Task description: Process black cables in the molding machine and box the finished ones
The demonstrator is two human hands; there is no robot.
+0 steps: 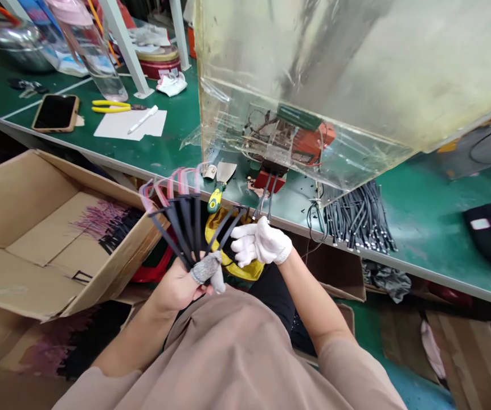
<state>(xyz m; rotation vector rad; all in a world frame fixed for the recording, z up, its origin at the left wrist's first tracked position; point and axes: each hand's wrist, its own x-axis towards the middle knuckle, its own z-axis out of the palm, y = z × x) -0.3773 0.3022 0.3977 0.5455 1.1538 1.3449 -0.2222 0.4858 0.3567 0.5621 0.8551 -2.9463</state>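
Note:
My left hand [203, 279], with grey cloth covers on some fingers, is closed around the lower ends of a fanned bunch of black cables [188, 225]. Pink wire loops [172, 188] stick out from their far ends. My right hand [260, 242] wears a white glove. Its palm faces up, fingers loosely bent and apart, with nothing visible in them. The thumb tip is right by the lower ends of two black cables [266, 196] that hang from a red machine part [271, 180]. Whether it touches them I cannot tell.
A cloudy plastic guard [314, 74] hangs over the machine. A scraper [217, 193] lies at the bench [168, 145] edge. Many black cables [359, 216] are piled at right. A cardboard box [53, 228] with cables stands at left. Pliers [113, 106] and a phone [56, 113] lie behind.

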